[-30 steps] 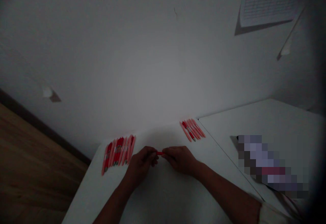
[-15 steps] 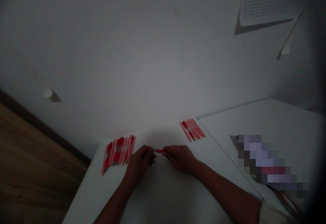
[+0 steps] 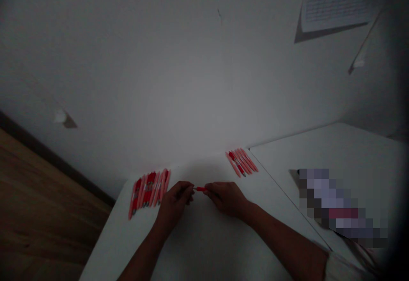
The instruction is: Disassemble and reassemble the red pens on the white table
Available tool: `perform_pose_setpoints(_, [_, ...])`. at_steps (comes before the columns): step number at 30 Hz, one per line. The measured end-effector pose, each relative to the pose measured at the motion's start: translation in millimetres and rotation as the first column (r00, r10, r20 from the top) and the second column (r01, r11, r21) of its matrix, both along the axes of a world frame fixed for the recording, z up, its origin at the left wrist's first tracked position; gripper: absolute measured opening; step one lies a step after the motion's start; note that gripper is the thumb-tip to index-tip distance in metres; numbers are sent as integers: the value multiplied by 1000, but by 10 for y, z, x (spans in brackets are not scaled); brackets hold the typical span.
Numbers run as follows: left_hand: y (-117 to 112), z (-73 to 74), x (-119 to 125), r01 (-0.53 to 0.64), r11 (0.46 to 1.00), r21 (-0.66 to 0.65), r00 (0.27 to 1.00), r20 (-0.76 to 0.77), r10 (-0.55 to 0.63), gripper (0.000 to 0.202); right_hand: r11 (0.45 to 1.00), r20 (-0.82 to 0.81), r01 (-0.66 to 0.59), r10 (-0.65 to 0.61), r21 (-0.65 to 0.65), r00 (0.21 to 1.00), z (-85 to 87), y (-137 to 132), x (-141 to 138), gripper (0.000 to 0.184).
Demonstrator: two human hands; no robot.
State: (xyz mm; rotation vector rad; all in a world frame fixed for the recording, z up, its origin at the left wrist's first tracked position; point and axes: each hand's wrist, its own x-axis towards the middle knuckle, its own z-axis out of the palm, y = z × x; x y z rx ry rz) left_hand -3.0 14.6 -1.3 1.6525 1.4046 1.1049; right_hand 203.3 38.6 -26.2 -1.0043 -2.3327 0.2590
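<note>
My left hand [image 3: 175, 202] and my right hand [image 3: 226, 199] face each other just above the white table [image 3: 198, 247]. A small red piece [image 3: 200, 189], probably a pen part, spans the short gap between them, and the fingertips of both hands pinch its ends. To the left of my left hand lies a row of red and pink pens [image 3: 148, 192], almost touching it. A smaller group of similar pens [image 3: 241, 162] lies beyond my right hand, out of its reach by a short gap.
The table's far side meets a white wall [image 3: 191, 81] bearing a printed sheet [image 3: 335, 0]. A second white tabletop [image 3: 322, 153] adjoins on the right, holding a pixelated object [image 3: 341, 206]. A wooden floor [image 3: 41, 213] lies beyond the left table edge.
Both hands and the red piece have shifted slightly up in the view, and the left hand has turned a little. Both groups of pens remain in place.
</note>
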Motion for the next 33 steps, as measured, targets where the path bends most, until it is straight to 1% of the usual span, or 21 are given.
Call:
perform_pose_setpoints(4, [5,20,-13,-36,999,33,999,3,36,20,1000,3,12,-12,-6,1000,23,-9,0,28])
perform_pose_setpoints(7, [-5,49,-13,-43,997,63,999,26,41,19,1000,5,18,-18,3,1000,33,-12,-4,28])
perform_pose_setpoints(12, [-27,78,-4,-67,995,75,997,45,64,23,999,8,41,-41,23,999,22,-7,-14,29])
perform_pose_setpoints(14, [-25,86,-5,-92,993,78,995,54,88,24,998,3,51,-51,23,999,20,-6,-15,30])
perform_pose_setpoints(16, [-14,92,-14,-144,986,88,989,42,141,26,998,-29,55,-55,15,998,20,-3,-15,30])
perform_pose_setpoints(18, [3,88,-32,-211,972,101,976,-28,215,27,998,-84,68,-68,0,994,21,2,-14,30])
perform_pose_setpoints(19, [12,81,-45,-240,964,113,963,-97,251,27,997,-110,81,-81,-9,991,21,5,-13,30])
perform_pose_setpoints(21, [28,53,-72,-270,949,162,913,-271,306,25,993,-141,111,-114,-25,983,19,10,-14,31])
perform_pose_setpoints(23, [38,12,-97,-239,946,219,848,-427,313,22,992,-143,121,-124,-30,982,13,15,-17,30])
perform_pose_setpoints(25, [40,-32,-115,-175,953,248,803,-523,284,20,994,-137,106,-108,-25,985,3,18,-22,29])
perform_pose_setpoints(29, [32,-94,-126,-80,962,261,763,-605,227,21,996,-134,86,-86,-12,987,-21,26,-33,29])
perform_pose_setpoints(33, [24,-117,-93,-58,966,252,753,-625,208,24,997,-131,80,-81,-9,988,-27,23,-38,27])
